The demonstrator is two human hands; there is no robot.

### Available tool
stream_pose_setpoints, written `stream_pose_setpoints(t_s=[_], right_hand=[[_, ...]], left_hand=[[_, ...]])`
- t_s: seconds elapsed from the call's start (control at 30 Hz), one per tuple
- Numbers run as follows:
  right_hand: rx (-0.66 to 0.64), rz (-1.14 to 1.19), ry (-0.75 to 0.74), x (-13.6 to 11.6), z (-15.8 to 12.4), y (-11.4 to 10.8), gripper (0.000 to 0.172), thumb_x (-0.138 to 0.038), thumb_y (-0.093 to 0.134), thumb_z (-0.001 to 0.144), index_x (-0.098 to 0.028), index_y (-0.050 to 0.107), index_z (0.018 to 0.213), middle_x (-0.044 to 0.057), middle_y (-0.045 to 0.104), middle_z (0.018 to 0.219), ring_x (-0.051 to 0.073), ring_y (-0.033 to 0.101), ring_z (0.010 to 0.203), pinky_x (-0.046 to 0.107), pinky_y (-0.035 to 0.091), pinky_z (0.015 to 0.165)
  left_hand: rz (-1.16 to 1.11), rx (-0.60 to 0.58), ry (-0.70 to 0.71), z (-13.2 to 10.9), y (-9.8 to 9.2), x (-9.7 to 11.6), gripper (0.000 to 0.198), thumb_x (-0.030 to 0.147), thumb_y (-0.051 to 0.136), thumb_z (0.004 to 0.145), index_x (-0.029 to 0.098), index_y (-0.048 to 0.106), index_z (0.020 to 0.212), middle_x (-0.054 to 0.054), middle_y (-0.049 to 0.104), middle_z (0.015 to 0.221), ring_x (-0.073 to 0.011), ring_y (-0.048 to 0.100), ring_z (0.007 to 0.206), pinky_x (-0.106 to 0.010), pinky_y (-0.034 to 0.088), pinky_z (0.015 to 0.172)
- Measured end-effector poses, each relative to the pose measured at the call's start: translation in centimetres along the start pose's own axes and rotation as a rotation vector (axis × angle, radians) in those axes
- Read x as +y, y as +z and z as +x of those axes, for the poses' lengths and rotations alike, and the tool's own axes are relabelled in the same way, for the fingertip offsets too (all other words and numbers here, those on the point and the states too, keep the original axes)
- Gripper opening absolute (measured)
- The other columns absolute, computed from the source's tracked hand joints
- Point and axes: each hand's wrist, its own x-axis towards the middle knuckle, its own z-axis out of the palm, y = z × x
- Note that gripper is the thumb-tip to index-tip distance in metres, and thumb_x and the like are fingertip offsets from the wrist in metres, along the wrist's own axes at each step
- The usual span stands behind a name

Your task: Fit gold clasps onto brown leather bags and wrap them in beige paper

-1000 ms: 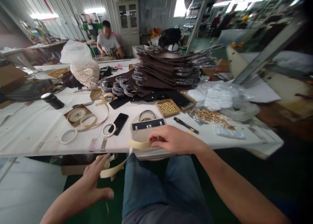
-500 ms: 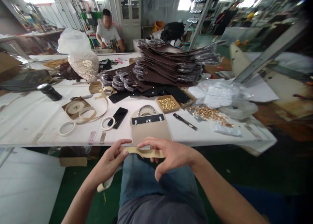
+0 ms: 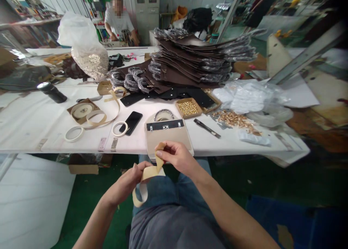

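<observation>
We hold a tape strip (image 3: 149,173) before the beige bag (image 3: 170,135), left hand (image 3: 132,177) gripping its length, right hand (image 3: 175,156) pinching its raised end, seemingly to steady it; beyond the bag, a box (image 3: 196,114) likely keeps studs (image 3: 187,107) together.

Left of the worktop (image 3: 89,142): a black flask (image 3: 53,93), with a plastic bag (image 3: 92,62) of pale pieces farther back. Centre: a flat black phone (image 3: 134,121). Rear: stacked brown panels (image 3: 187,65). Right: boxed gold studs (image 3: 188,108) — loose gold fittings (image 3: 237,120) nearby. Background: a seated person (image 3: 119,25) — pale shirt — beside a cabinet (image 3: 147,22).
</observation>
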Motion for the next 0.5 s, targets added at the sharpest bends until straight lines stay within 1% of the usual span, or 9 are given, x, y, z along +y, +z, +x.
stream_pose_setpoints(t_s=[0.07,0.13,0.17,0.27,0.33,0.37,0.4,0.43,0.5], right_hand=[[0.01,0.034,0.002,0.4,0.4,1.0,0.036,-0.051,0.092,0.093,-0.018,0.082,0.104,0.002,0.073,0.088,0.014,0.061,0.073,0.027,0.05,0.065],[0.062,0.133,0.011,1.1,0.8,2.0,0.037,-0.051,0.095,0.091,-0.018,0.082,0.103,0.001,0.073,0.088,0.015,0.061,0.074,0.027,0.049,0.066],[0.083,0.203,0.015,1.5,1.0,2.4,0.037,-0.05,0.096,0.089,-0.019,0.082,0.103,0.001,0.072,0.088,0.015,0.062,0.076,0.027,0.05,0.069],[0.051,0.369,0.001,2.1,1.5,3.5,0.035,-0.048,0.098,0.088,-0.02,0.081,0.101,0.001,0.073,0.088,0.015,0.064,0.079,0.029,0.053,0.077],[0.012,0.37,-0.025,2.2,1.7,4.1,0.034,-0.048,0.098,0.088,-0.02,0.081,0.1,0.001,0.074,0.088,0.015,0.065,0.079,0.029,0.054,0.077],[0.006,0.337,-0.042,2.1,1.8,4.3,0.033,-0.047,0.098,0.087,-0.02,0.082,0.098,0.002,0.075,0.088,0.016,0.066,0.079,0.029,0.055,0.076],[0.008,0.296,-0.057,2.0,1.8,4.5,0.033,-0.047,0.099,0.086,-0.02,0.082,0.097,0.002,0.076,0.088,0.016,0.067,0.078,0.029,0.056,0.074],[0.007,0.258,-0.064,2.0,1.8,4.6,0.034,-0.047,0.099,0.086,-0.02,0.082,0.097,0.002,0.077,0.088,0.016,0.068,0.076,0.028,0.056,0.071],[0.01,0.219,-0.05,1.9,1.9,4.8,0.036,-0.049,0.097,0.088,-0.021,0.08,0.1,0.002,0.077,0.081,0.016,0.067,0.066,0.028,0.055,0.06]], left_hand=[[-0.078,0.029,-0.024,-0.2,0.4,-0.5,0.056,0.071,0.058,0.111,0.017,0.071,0.118,-0.006,0.058,0.094,-0.0184,0.05,0.083,-0.029,0.043,0.074],[-0.085,0.04,-0.027,0.0,0.9,-1.0,0.04,0.055,0.077,0.105,0.016,0.07,0.111,-0.004,0.056,0.093,-0.0162,0.05,0.083,-0.026,0.041,0.072],[-0.109,0.069,-0.011,0.1,1.1,-1.3,0.036,0.05,0.081,0.104,0.016,0.069,0.106,-0.003,0.054,0.091,-0.0147,0.05,0.081,-0.025,0.041,0.071],[-0.322,0.202,0.005,0.9,1.6,-2.0,0.032,0.047,0.077,0.106,0.019,0.062,0.101,0.005,0.04,0.081,-0.008,0.034,0.062,-0.021,0.035,0.059],[-0.432,0.221,-0.102,1.3,1.6,-2.3,0.029,0.046,0.076,0.106,0.022,0.062,0.105,0.008,0.035,0.076,-0.0058,0.02,0.054,-0.019,0.023,0.049],[-0.442,0.203,-0.172,1.4,1.5,-2.5,0.028,0.046,0.077,0.104,0.022,0.063,0.108,0.009,0.038,0.075,-0.0055,0.019,0.052,-0.018,0.019,0.047],[-0.419,0.187,-0.225,1.5,1.5,-2.6,0.03,0.047,0.078,0.103,0.022,0.065,0.11,0.007,0.045,0.075,-0.0058,0.024,0.05,-0.019,0.02,0.046],[-0.37,0.184,-0.245,1.6,1.4,-2.7,0.033,0.05,0.078,0.102,0.02,0.067,0.11,0.003,0.054,0.077,-0.0074,0.035,0.051,-0.02,0.026,0.046],[-0.247,0.241,-0.182,1.9,1.1,-2.6,0.043,0.06,0.074,0.103,0.017,0.073,0.106,-0.006,0.069,0.088,-0.0155,0.058,0.065,-0.026,0.046,0.055]])
